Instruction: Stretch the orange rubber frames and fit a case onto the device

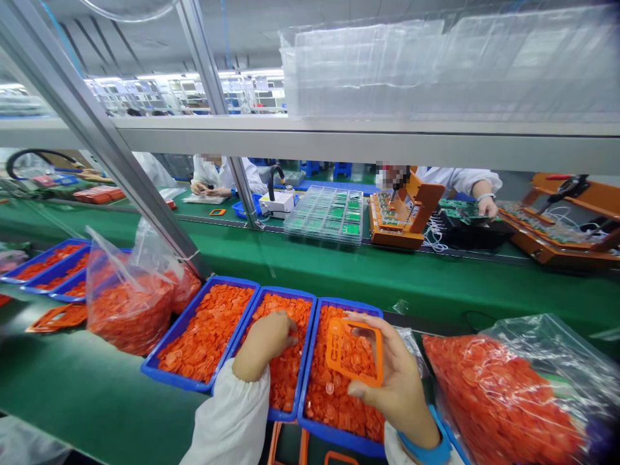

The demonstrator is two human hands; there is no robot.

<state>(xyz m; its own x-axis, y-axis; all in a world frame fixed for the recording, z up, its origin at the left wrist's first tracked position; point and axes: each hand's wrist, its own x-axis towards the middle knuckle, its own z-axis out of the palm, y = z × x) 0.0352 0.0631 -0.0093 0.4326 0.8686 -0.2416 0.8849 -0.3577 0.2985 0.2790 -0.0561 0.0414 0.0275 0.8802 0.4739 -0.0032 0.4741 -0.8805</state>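
Observation:
My right hand (400, 378) grips a rectangular orange plastic frame (334, 349) by its edges, thumb below and fingers behind the right side. The frame is tilted up over the right blue tray (339, 439), which is filled with small flat orange-red parts. Over the middle blue tray (283, 414), which holds similar parts, my left hand (271, 339) has its fingers curled inward and partly hidden. Whatever may be between those fingertips I cannot make out. A third blue tray (177, 381) of the same parts stands to the left.
A clear bag of orange-red parts (504, 400) lies at right; another bag (130, 310) stands left beside a metal post (159, 200). More orange frames (61, 316) lie further left. Across the green belt (300, 261) are a partitioned clear tray (327, 213), orange fixtures (402, 219) and co-workers.

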